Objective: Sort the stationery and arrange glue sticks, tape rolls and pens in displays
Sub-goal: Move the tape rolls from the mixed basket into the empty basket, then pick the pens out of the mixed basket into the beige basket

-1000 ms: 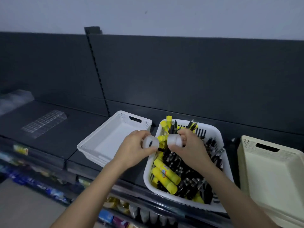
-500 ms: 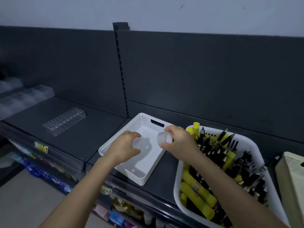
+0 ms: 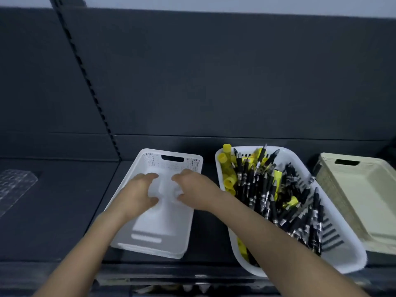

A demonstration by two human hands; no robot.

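Currently: dark grey shelf carries three baskets in a row along its front half.

Mixed basket, white, largest, sits right of centre and reaches the shelf's front edge. It is packed with black pens lying crosswise, plus yellow glue sticks bunched mostly at its far-left corner.

Cream basket stands at the shelf's right edge, just beside the mixed basket.

White tray, perforated wall with a handle slot at the far end, sits left of the mixed basket, apart from it.

Clear display rack lies at the shelf's left edge, well apart from the tray.

Left hand and right hand are both inside the tray's far half, side by side. The left's fingers and thumb are curled round the left tape roll; the right grasps the right tape roll the same way. Both rolls are translucent and blurred, near each other, low in the tray; contact with the tray floor cannot be told.
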